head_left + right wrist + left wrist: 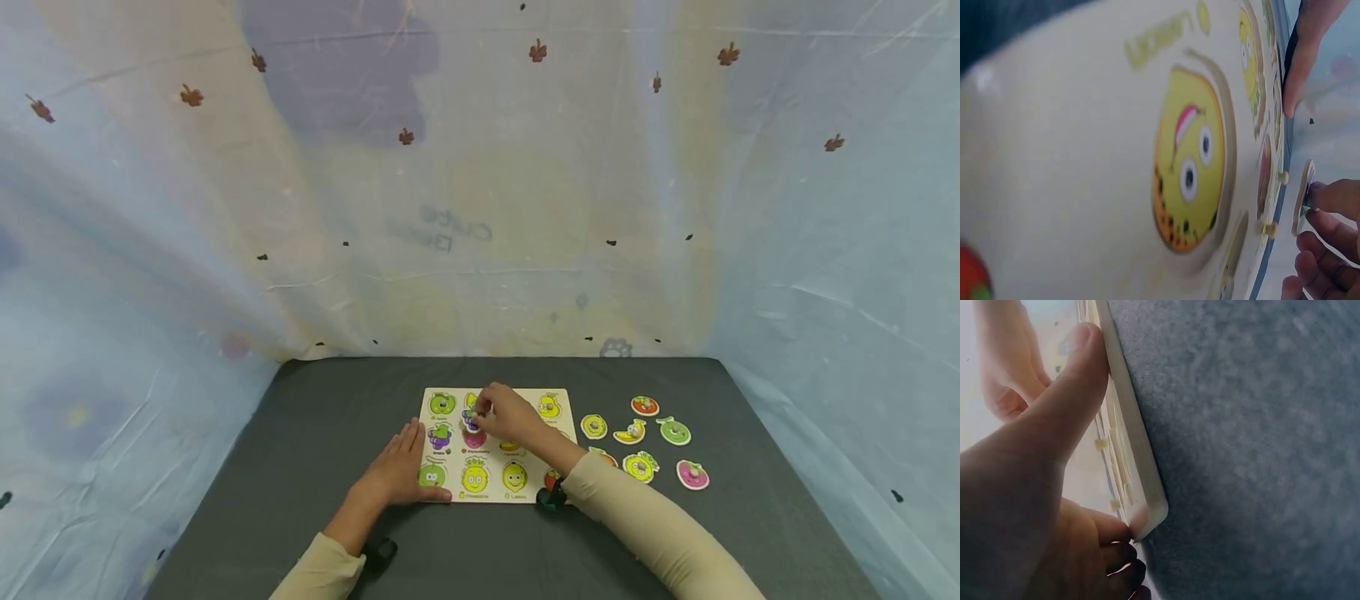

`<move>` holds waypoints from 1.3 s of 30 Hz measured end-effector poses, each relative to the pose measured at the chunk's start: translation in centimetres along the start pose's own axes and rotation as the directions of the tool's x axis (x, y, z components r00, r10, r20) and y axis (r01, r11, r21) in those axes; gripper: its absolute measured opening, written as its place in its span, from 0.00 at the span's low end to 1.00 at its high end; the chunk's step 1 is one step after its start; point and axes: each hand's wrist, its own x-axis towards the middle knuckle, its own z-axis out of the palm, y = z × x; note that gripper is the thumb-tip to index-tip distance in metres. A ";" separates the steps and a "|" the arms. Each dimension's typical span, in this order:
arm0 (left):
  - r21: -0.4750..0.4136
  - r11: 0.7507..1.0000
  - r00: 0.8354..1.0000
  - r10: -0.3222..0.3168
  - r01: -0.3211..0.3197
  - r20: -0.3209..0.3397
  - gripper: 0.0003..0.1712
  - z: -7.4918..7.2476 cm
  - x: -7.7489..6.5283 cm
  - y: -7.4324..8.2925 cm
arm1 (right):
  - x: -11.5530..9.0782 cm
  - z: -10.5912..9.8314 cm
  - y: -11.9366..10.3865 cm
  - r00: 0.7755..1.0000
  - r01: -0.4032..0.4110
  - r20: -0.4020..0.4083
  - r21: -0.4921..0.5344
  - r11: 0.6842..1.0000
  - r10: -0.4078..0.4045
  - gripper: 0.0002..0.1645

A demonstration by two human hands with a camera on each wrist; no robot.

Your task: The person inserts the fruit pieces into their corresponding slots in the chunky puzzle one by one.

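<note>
A cream wooden fruit puzzle board lies on the dark tabletop, with fruit pictures and printed names. My left hand rests on its left edge, fingers straight, thumb along the near edge. Over the board's upper left part, my right hand pinches a purple grape puzzle piece. In the right wrist view the grape piece is tilted on edge and apart from the board, thumb and fingers at its back. The printed grape picture shows left of it. My right hand and forearm hide part of the board.
Right of the board lie several loose knobbed pieces, among them a banana, a pineapple, a green round piece, a red piece and a pink-purple piece. A patterned curtain surrounds the table.
</note>
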 end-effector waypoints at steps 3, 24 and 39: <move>-0.006 1.000 1.000 -0.005 0.005 0.011 0.81 -0.1 0.0 0.1 | -0.1 0.4 -0.4 1.000 0.007 0.010 -0.009 1.000 -0.007 0.09; 0.009 1.000 1.000 -0.023 0.023 0.019 0.80 -0.6 -0.3 0.9 | 0.6 2.5 -3.5 0.996 0.080 0.034 -0.013 0.997 -0.080 0.09; 0.003 1.000 1.000 -0.018 0.018 0.021 0.80 -0.5 -0.1 0.7 | 1.5 3.1 -4.5 0.997 0.060 0.046 -0.053 0.997 -0.058 0.10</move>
